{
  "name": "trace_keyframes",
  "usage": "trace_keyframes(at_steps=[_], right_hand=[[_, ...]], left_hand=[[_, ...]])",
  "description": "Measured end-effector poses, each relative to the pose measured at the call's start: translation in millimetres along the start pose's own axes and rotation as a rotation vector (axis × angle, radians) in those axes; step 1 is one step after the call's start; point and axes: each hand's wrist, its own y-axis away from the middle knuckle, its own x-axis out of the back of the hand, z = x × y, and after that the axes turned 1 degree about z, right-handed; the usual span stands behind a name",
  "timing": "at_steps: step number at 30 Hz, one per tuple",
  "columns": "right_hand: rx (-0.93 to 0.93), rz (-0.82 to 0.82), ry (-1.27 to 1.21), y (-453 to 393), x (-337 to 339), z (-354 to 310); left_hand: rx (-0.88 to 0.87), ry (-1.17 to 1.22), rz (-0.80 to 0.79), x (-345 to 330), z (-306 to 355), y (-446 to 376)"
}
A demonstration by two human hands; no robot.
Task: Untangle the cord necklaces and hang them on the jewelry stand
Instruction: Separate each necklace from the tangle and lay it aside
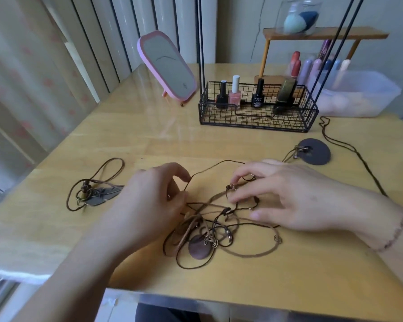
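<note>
A knot of brown and tan cord necklaces (215, 225) lies on the wooden table (149, 140), with a round purple-brown pendant (199, 247) at its near side. My left hand (149, 201) pinches a dark cord at the tangle's left edge. My right hand (284, 196) pinches a cord with small beads at the tangle's top right. A separate coiled necklace with a grey leaf pendant (96, 191) rests to the left. Another necklace with a dark round disc pendant (314, 151) lies at the right. Dark thin uprights (200, 43) rise from behind the wire basket.
A black wire basket (256, 122) holding nail polish bottles stands behind the tangle. A pink-framed mirror (166, 66) leans at the back left. A clear tub (358, 94) and a wooden shelf with sponges (323, 34) sit at the back right.
</note>
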Motion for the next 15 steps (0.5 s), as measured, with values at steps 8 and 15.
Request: trace_keyframes(at_steps=[8,15], right_hand=[[0.016,0.174,0.101,-4.0,-15.0,9.1],[-0.019,0.391,0.043,-0.1,-16.1,20.1]], left_hand=[[-0.282,0.027,-0.211,9.1,27.2,-1.0],[-0.274,-0.009,-0.227,-10.5,22.7,-2.5]])
